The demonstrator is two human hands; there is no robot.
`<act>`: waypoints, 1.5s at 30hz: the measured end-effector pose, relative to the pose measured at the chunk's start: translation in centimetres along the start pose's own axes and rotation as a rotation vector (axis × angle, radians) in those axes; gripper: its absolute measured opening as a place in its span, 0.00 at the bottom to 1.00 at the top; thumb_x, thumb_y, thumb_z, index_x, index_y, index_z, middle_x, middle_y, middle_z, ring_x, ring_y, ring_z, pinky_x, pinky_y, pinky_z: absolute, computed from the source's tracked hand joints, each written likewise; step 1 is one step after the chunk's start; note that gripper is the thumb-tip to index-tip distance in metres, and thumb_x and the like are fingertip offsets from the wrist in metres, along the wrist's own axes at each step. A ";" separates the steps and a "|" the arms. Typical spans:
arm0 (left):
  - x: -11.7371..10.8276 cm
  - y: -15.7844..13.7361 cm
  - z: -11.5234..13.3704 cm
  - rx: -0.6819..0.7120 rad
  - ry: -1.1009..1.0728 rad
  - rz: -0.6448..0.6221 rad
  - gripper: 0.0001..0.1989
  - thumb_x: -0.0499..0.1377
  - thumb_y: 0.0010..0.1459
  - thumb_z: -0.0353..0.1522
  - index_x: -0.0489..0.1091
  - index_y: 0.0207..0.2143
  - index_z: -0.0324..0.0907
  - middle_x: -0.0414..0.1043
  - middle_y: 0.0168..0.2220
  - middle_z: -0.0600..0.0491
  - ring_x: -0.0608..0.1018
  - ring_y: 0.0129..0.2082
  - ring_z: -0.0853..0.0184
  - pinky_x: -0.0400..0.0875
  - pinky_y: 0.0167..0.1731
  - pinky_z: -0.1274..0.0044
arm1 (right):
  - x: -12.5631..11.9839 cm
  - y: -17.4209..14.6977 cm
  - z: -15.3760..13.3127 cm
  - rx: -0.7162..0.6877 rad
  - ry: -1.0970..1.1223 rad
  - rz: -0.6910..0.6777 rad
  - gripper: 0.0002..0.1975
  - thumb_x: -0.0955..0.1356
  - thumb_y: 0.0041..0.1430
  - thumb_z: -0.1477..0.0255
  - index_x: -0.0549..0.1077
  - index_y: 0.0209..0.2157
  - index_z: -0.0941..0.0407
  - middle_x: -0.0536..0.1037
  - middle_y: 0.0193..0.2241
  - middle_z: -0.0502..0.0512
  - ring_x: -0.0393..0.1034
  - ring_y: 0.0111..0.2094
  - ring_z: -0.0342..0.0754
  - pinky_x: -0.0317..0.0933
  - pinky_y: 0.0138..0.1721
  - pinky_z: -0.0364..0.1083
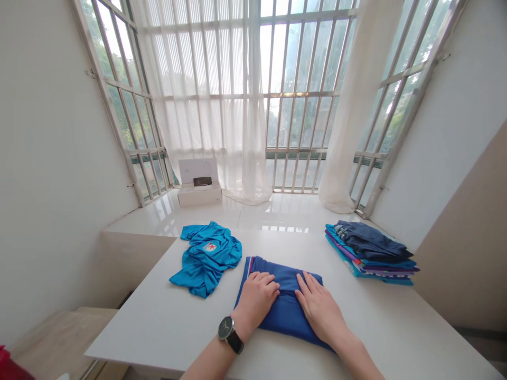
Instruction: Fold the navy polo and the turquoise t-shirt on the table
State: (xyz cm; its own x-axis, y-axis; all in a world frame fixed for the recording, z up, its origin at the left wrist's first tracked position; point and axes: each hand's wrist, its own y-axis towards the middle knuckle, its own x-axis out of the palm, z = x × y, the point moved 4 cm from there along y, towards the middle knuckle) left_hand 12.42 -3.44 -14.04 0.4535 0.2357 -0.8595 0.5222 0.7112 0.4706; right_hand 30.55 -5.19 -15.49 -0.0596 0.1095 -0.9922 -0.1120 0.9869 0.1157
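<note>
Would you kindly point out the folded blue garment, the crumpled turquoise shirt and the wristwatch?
Folded blue garment (284,309), head view: middle of its top face.
Crumpled turquoise shirt (210,260), head view: creased fabric near its middle.
Wristwatch (226,328), head view: its dial.

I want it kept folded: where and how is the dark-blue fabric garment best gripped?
Probably grip the folded dark-blue fabric garment by its left and right edges, the left hand and right hand coming in low from either side. It lies flat in layers on the white tabletop, so a single-corner lift might open it.
</note>
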 end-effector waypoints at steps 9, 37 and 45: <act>0.0 5.2 -1.3 0.235 0.121 -0.212 0.08 0.56 0.67 0.33 0.74 0.35 0.45 0.77 0.44 0.54 0.69 0.56 0.60 0.62 0.56 0.66 | -1.1 -2.4 -0.6 0.066 -0.060 0.178 0.21 0.59 0.67 0.68 0.72 0.57 0.56 0.72 0.58 0.64 0.69 0.54 0.59 0.66 0.49 0.55; -2.5 -0.5 2.8 0.226 -0.468 -0.411 0.18 0.60 0.59 0.28 0.68 0.52 0.42 0.67 0.60 0.47 0.68 0.61 0.61 0.60 0.63 0.68 | -5.9 -3.9 -3.2 -0.374 0.451 0.237 0.18 0.58 0.69 0.69 0.74 0.53 0.52 0.70 0.60 0.59 0.61 0.63 0.54 0.60 0.62 0.55; -3.4 -1.7 1.8 0.180 -0.486 -0.339 0.14 0.53 0.62 0.24 0.76 0.44 0.44 0.67 0.60 0.50 0.73 0.57 0.65 0.66 0.58 0.75 | -0.9 -0.6 -0.7 -0.414 0.357 -0.056 0.28 0.57 0.69 0.56 0.59 0.66 0.52 0.58 0.67 0.57 0.52 0.67 0.54 0.50 0.67 0.57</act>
State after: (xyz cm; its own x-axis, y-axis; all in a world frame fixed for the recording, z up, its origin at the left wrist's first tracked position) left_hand 11.27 -6.63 -11.56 0.4959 -0.3426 -0.7979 0.7895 0.5606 0.2500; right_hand 29.96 -6.01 -14.62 -0.3669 -0.0593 -0.9284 -0.5016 0.8531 0.1437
